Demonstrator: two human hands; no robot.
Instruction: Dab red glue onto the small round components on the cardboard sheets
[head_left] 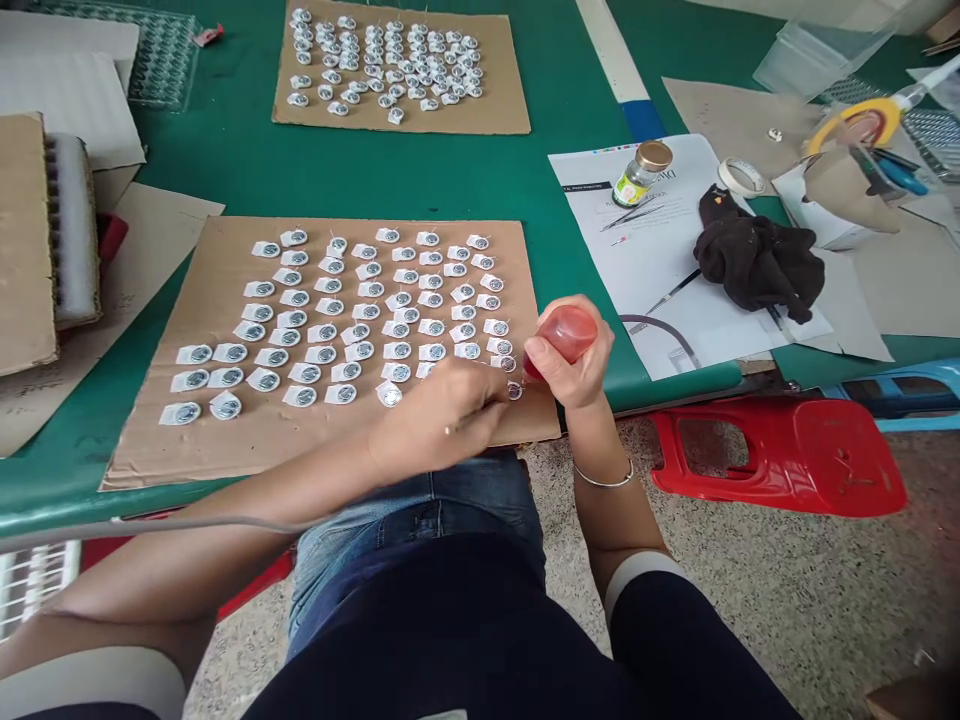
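My right hand (587,365) is wrapped round a red rubber bulb (568,333) at the right edge of the near cardboard sheet (202,445). Beside it, my left hand (450,410) is closed over the sheet with its fingers curled; what they grip, if anything, is hidden. Small round silvery discs on white tabs (341,393) lie in rough rows across this cardboard. Several of them sit close to my fingers, and my left hand covers part of the lower rows.
A second cardboard sheet (289,110) with more discs lies farther back. To the right are a glass jar (641,173), a black cloth (757,255), a tape roll (741,178) and tweezers on paper. A red stool (847,455) stands below the table edge. Foam and cardboard (26,240) lie left.
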